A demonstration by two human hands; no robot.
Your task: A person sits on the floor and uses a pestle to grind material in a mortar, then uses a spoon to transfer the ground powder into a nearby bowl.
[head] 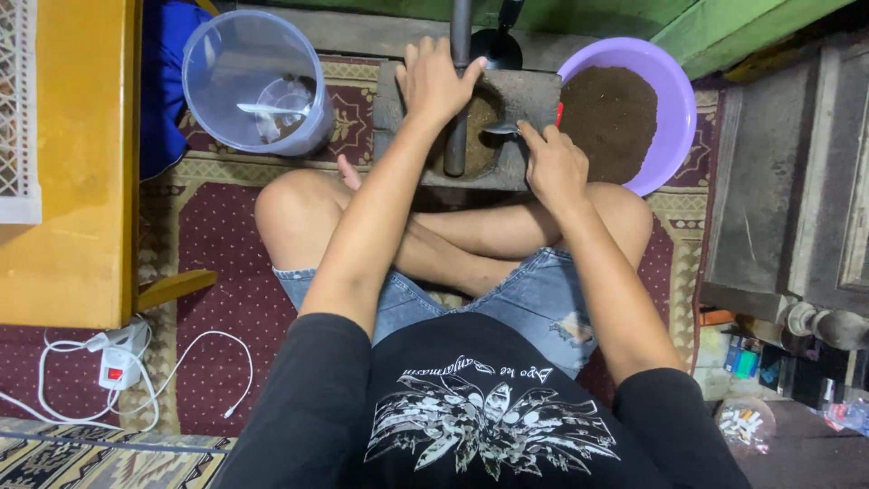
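A patterned maroon rug [226, 272] covers the floor under the seated person. Beyond the right hand [554, 167] sits a purple basin [674, 100] of dark brown powder. A grey stone mortar [520, 95] lies under both hands. The left hand [434, 81] grips an upright dark pestle [459, 109]. The right hand pinches a small spoon [507, 128] over the mortar's hollow.

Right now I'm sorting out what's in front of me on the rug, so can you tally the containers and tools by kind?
Purple basin of brown powder: 1
Clear plastic bucket: 1
Stone mortar block: 1
Dark pestle rod, under the left hand: 1
Spoon, at the right hand: 1
Total: 5
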